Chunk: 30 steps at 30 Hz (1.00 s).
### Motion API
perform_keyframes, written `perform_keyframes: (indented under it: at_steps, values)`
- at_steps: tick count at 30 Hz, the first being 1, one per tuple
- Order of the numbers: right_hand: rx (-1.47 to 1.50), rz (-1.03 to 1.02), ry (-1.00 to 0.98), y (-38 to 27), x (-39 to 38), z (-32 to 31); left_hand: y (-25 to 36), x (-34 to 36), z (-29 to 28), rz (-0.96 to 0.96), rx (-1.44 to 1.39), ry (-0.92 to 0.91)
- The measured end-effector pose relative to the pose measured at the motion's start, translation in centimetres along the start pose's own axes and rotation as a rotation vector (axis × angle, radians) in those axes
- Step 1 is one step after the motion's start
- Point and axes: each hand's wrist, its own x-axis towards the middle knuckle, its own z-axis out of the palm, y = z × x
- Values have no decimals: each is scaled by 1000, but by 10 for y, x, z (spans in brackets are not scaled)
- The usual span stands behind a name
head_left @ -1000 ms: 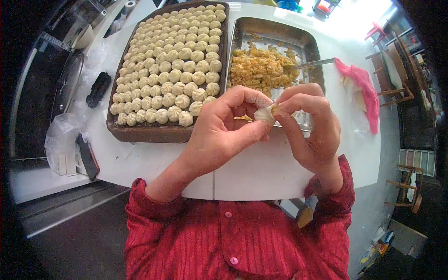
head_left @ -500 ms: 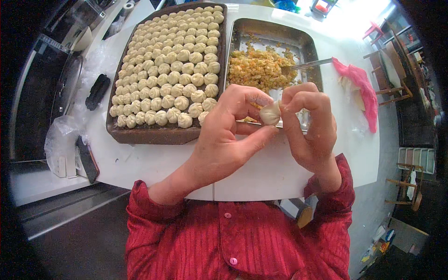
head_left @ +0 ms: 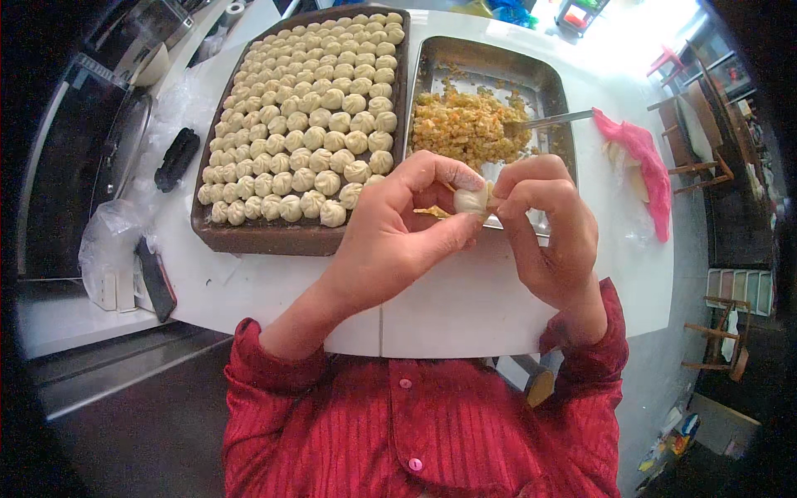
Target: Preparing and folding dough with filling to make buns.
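Between my two hands is a small white dumpling (head_left: 470, 202), held up over the near edge of a metal tray. My left hand (head_left: 407, 220) curls round it, thumb below and forefinger above. The fingertips of my right hand (head_left: 550, 220) pinch the dough at its right side. In the metal tray (head_left: 544, 79) lies a heap of chopped orange and yellow filling (head_left: 466, 124), and a metal utensil (head_left: 552, 119) rests with its end in it. To the left, a brown tray (head_left: 274, 239) carries many rows of pleated dumplings (head_left: 320, 137).
A pink cloth (head_left: 639, 158) lies on the white table (head_left: 498, 311) right of the filling tray. At the left are a black object (head_left: 177, 158), a crumpled clear plastic bag (head_left: 112, 236) and a dark phone-like slab (head_left: 155, 278). Wooden chairs (head_left: 714, 340) stand beyond the table's right side.
The dumpling has turned and shifted slightly left, deeper into my left fingers. My right fingertips still pinch its side. The trays sit slightly differently in view.
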Motion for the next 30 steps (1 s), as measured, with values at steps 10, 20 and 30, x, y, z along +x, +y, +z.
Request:
perform_keyframes:
  at_steps: [10, 20, 30]
  values:
    - [-24, 31, 24, -5, 6, -1, 4, 4, -9, -152, -121, -106]
    - [-62, 19, 60, -2, 1, 6, -2, 4, -3, -112, -259, -37]
    - [4, 37, 83, 0, -2, 7, 3, 2, -2, -97, -161, -17]
